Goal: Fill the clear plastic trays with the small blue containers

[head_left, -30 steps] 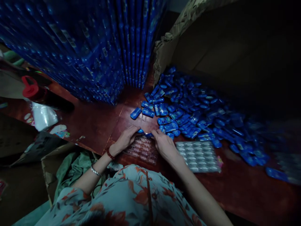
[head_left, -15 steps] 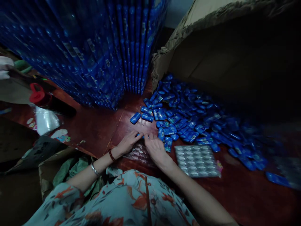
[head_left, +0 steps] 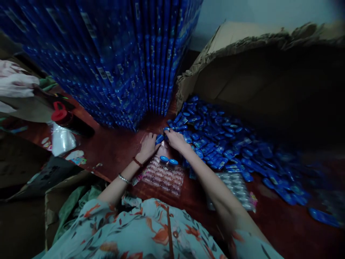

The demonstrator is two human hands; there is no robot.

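Observation:
A clear plastic blister tray [head_left: 163, 176] with rows of small hollows lies on the red-brown table just in front of my body. Two small blue wrapped packets [head_left: 169, 160] stand side by side at its far edge. Beyond the tray, my left hand [head_left: 148, 146] has its fingers closed on a blue packet [head_left: 159, 139]. Close beside it, my right hand [head_left: 175, 139] reaches to the near edge of the blue pile [head_left: 215, 144], its fingertips closed on another blue packet [head_left: 166, 129]. My right forearm partly hides a second, silvery-looking tray [head_left: 235, 187].
A tall stack of filled blue packs [head_left: 107, 72] rises at the back left. Behind the pile stands a torn cardboard box [head_left: 185, 88]. On the left are a dark bottle with a red lid [head_left: 60, 114], a clear plastic bag [head_left: 62, 140] and a green sack [head_left: 70, 208].
My hands have moved from the tray's far edge forward to the loose packets. Two blue packets now stand uncovered at the tray edge. The view has tilted up slightly.

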